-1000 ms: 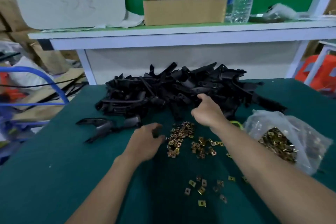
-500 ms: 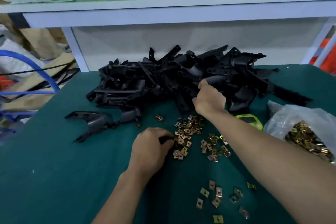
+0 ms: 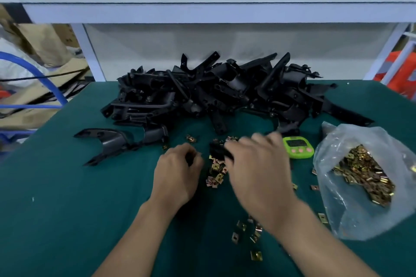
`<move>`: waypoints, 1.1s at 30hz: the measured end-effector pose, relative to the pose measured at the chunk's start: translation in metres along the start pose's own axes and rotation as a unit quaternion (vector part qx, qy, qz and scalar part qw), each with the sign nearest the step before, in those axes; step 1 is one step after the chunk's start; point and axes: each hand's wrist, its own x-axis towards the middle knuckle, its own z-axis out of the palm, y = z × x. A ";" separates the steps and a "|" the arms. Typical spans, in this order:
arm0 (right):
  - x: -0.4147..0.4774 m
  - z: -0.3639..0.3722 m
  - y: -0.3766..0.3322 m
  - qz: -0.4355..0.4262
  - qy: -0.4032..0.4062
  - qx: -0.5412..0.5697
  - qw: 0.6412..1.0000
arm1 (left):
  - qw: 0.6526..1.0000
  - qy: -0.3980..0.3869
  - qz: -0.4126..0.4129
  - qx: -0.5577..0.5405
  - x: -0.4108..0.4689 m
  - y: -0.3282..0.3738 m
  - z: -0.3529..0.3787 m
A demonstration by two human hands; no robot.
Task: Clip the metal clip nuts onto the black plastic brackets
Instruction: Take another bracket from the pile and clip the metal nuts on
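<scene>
Green cloth table, bench stock and work in hand.

1. Pile: black plastic brackets, tangled, at the far side of the table. No fitted nut can be made out on any of them.
2. Lone bracket: forked, lying apart at the left of the pile. Whether it carries a nut cannot be told.
3. Nuts: brass-coloured and loose, scattered between the hands, with a few more nearer the person.
4. Bag: clear plastic, at the right, open, holding many more nuts.
5. Timer: green, between the bag and the hands.
6. Bracket: dark piece just above the loose nuts, between the two hands.
7. Right hand: blurred, fingers curled over the bracket's right end, gripping it.
8. Left hand: just beside the bracket, fingers curled inward. Whether they pinch a nut cannot be told.

Progress, as judged: early. The pile and bag are both large, and no finished stack is in view. The current step is bringing nut and bracket together, and nearly all the clipping is left.

Orientation, as judged: the bracket's long axis seems to lie left to right across the table, its free end pointing left toward the left hand. Blur hides the clipping edge.
</scene>
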 end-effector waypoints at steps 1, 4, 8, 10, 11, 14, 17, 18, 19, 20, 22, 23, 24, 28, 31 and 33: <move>-0.010 0.004 -0.008 0.008 -0.047 0.009 0.999 | 1.000 0.001 0.017 0.007 -0.001 -0.002 -0.002; -0.025 0.014 -0.019 0.046 -0.169 0.143 0.974 | 0.997 -0.005 0.062 0.036 -0.007 -0.004 -0.008; -0.024 0.020 0.005 0.102 -0.097 0.277 0.951 | 0.998 -0.003 0.028 0.055 -0.009 -0.006 -0.012; -0.024 0.025 0.022 0.092 -0.140 0.220 0.961 | 0.999 -0.018 0.011 0.037 -0.010 -0.005 -0.012; -0.025 0.026 0.027 0.093 -0.174 0.215 0.956 | 0.999 -0.023 0.014 0.027 -0.010 -0.004 -0.011; -0.031 0.034 0.028 0.092 -0.206 0.226 0.947 | 0.999 -0.031 0.030 0.026 -0.010 0.003 -0.008; -0.032 0.036 0.029 0.106 -0.154 0.211 0.960 | 0.998 -0.008 0.060 0.023 -0.010 0.010 -0.004; -0.030 0.035 0.031 0.119 -0.131 0.202 0.963 | 0.997 -0.016 0.073 0.024 -0.010 0.012 -0.004; -0.028 0.034 0.034 0.139 -0.112 0.192 0.965 | 0.995 -0.038 0.085 0.030 -0.010 0.014 -0.004; -0.026 0.034 0.037 0.164 -0.098 0.183 0.965 | 0.992 -0.069 0.095 0.043 -0.011 0.015 -0.005; -0.027 0.036 0.042 0.212 -0.099 0.164 0.958 | 0.986 -0.121 0.099 0.063 -0.011 0.017 -0.005; -0.029 0.037 0.044 0.231 -0.110 0.158 0.954 | 0.985 -0.133 0.095 0.060 -0.012 0.018 -0.006; -0.030 0.039 0.046 0.243 -0.124 0.157 0.949 | 0.985 -0.137 0.089 0.049 -0.012 0.020 -0.007; -0.030 0.043 0.049 0.261 -0.130 0.172 0.941 | 0.988 -0.119 0.092 0.033 -0.018 0.026 -0.004; -0.030 0.046 0.051 0.263 -0.127 0.177 0.940 | 0.990 -0.096 0.095 0.053 -0.023 0.027 -0.002; -0.032 0.048 0.053 0.270 -0.112 0.184 0.938 | 0.993 -0.076 0.073 0.057 -0.024 0.028 -0.003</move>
